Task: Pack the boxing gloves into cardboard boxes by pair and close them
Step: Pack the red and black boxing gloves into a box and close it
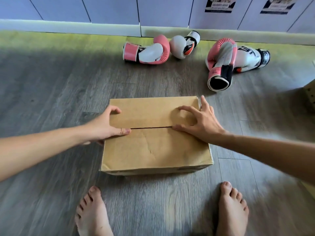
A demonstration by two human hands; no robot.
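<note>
The left hand (109,124) rests on the cardboard box (156,135) at its nine o'clock edge, thumb lying along the seam and fingers curled over the far flap. The right hand (198,120) presses at three o'clock, fingers spread, thumb on the seam and fingertips reaching past the box's far right corner. Neither hand is clamped on anything; both lie loosely spread against the cardboard.

The box sits on the wood floor (51,99), just ahead of the person's bare feet (92,212), with both top flaps folded flat and a thin dark slit between them. Whether it holds gloves cannot be told.

Four gloves lie toward twelve and one o'clock near the wall: a pink glove (147,50) touching a white glove (185,45), and well apart to the right a second pink glove (220,63) lying against a second white glove (250,58). The pairs are mixed.

If the step is opening, it likely goes best by hooking the thumbs into the slit and lifting both flaps evenly, so the creased near flap does not tear. If closing, press along the seam outward. Either way, the gloves should be matched by colour. Part of another box (311,97) shows at three o'clock.
</note>
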